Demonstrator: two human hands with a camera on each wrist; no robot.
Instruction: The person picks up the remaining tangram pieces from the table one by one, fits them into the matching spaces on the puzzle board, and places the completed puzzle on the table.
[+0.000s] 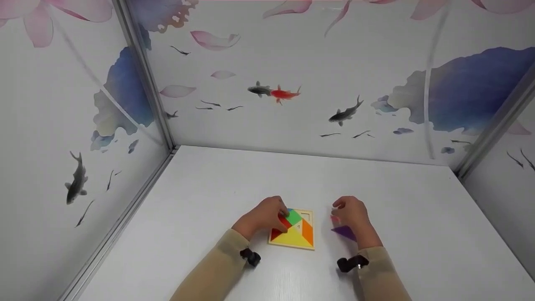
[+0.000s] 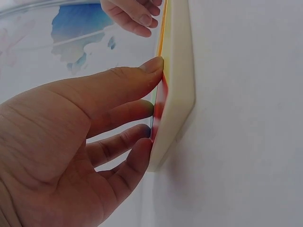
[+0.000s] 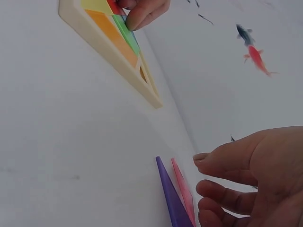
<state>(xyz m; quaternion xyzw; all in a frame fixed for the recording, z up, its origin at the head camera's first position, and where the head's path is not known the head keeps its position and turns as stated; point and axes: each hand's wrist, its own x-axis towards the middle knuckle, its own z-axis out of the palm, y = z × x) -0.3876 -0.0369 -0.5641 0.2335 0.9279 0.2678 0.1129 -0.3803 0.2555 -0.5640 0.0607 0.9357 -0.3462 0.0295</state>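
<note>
A wooden tangram tray lies on the table, holding a yellow triangle, an orange piece, a green square and red and blue pieces. Two recesses in it show bare wood. My left hand reaches over the tray's left side; in the left wrist view its thumb and fingertips rest on the pieces, spread around the red one. To the right of the tray, my right hand hovers with loosely bent fingers and nothing between them, beside a purple triangle and a pink piece.
The white table is enclosed by panels printed with fish, petals and blue leaves. Metal posts stand at the corners. Both sleeves carry a black wrist camera close above the tabletop.
</note>
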